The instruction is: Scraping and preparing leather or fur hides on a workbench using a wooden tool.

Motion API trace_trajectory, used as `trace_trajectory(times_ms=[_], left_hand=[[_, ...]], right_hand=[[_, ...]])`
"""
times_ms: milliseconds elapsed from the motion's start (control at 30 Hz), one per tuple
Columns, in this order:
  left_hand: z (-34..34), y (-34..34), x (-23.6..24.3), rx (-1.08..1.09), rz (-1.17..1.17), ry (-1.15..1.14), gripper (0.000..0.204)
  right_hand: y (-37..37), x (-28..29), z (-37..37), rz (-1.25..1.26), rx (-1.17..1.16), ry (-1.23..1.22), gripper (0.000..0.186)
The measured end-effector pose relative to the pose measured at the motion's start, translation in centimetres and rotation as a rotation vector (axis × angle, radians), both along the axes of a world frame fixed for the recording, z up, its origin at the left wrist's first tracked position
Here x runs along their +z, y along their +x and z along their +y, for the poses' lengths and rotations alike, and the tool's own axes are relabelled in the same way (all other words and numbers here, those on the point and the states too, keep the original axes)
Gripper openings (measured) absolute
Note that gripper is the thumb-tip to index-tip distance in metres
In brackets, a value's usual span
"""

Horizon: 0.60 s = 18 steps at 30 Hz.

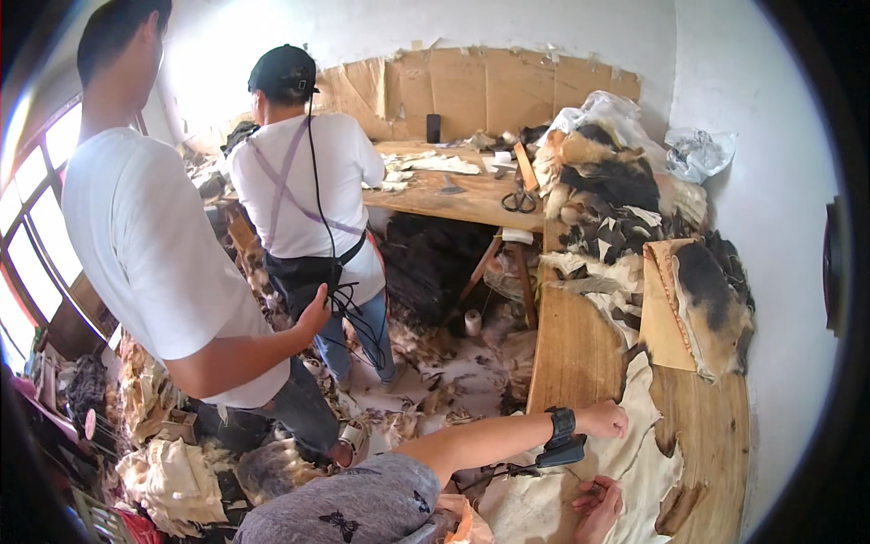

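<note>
A pale, ragged-edged hide (639, 435) lies skin side up on the wooden table on my right. My left hand (603, 420), with a black watch (562, 422) on the wrist, is closed in a fist at the hide's upper part; what it grips, if anything, is hidden. Nearer the lower edge, my right hand (600, 508) rests at the hide with its fingers curled in, and I cannot make out what is in them. A dark device on a cable (560, 453) hangs by my left wrist.
Two people in white shirts stand at left, one (299, 172) at a far bench (435, 201). Scissors (519, 201) lie on that bench. Piled furs (616, 172) and a folded fur piece (711, 299) sit at right. Scraps (172, 480) cover the floor at left.
</note>
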State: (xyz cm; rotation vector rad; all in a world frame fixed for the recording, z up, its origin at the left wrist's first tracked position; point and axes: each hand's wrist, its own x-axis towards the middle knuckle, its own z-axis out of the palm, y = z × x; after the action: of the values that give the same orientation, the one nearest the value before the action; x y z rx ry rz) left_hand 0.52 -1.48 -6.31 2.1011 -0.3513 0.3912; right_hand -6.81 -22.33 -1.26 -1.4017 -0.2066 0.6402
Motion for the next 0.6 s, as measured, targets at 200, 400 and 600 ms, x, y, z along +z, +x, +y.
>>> trace_trajectory(times_ms=[200, 400, 600], left_hand=[[-0.3, -0.3, 0.2, 0.033, 0.118, -0.047, 0.010], [-0.3, -0.1, 0.1, 0.015, 0.013, -0.026, 0.011], [-0.5, -0.1, -0.2, 0.069, 0.028, -0.047, 0.014]], right_hand=[[0.8, -2.0, -0.3, -0.065, 0.001, -0.006, 0.050], [0.8, -1.6, -0.5, -0.081, 0.022, -0.070, 0.050], [0.2, -0.6, -0.3, -0.064, 0.034, -0.089, 0.052]])
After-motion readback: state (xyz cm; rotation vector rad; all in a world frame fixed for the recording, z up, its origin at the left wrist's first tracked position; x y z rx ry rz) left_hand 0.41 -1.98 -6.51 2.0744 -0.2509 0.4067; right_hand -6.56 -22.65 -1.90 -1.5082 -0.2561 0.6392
